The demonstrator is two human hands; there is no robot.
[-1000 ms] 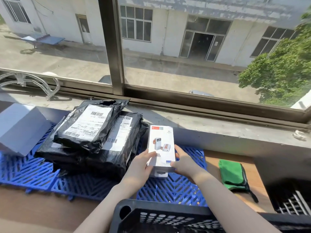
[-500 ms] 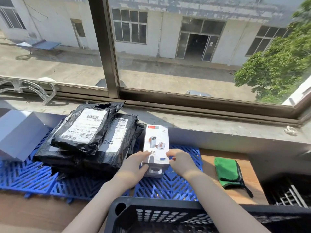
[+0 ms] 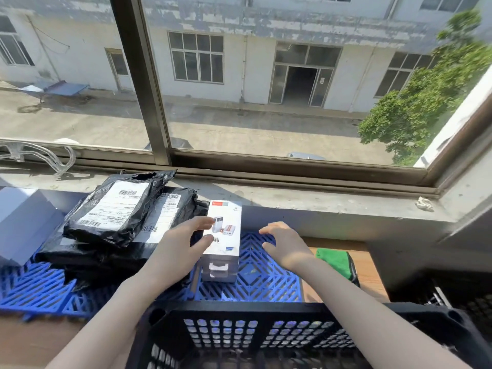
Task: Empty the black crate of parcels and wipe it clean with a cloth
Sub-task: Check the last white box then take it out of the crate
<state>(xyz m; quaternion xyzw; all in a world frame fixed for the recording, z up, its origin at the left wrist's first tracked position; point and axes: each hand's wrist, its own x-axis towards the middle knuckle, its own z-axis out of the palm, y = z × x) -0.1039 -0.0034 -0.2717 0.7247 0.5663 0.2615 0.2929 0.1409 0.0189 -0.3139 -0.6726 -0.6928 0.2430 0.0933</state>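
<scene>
The black crate (image 3: 239,308) fills the bottom of the head view, and its inside is mostly hidden. Beyond it a white product box (image 3: 226,235) lies on a blue lattice mat (image 3: 266,278). My left hand (image 3: 178,249) touches the box's left side with relaxed fingers. Just right of the box hovers my right hand (image 3: 287,246), fingers spread, clear of it. Black parcels (image 3: 114,211) with white labels are stacked on the mat to the left. A folded green cloth (image 3: 335,259) lies on the wooden table at the right.
A pale grey box (image 3: 21,225) stands at the far left on the mat. A second dark crate (image 3: 452,294) sits at the right edge. A concrete windowsill (image 3: 319,206) and window frame run behind the mat.
The white box has been set down on the blue mat. My right hand has let go and moved off to the right; my left hand has loosened.
</scene>
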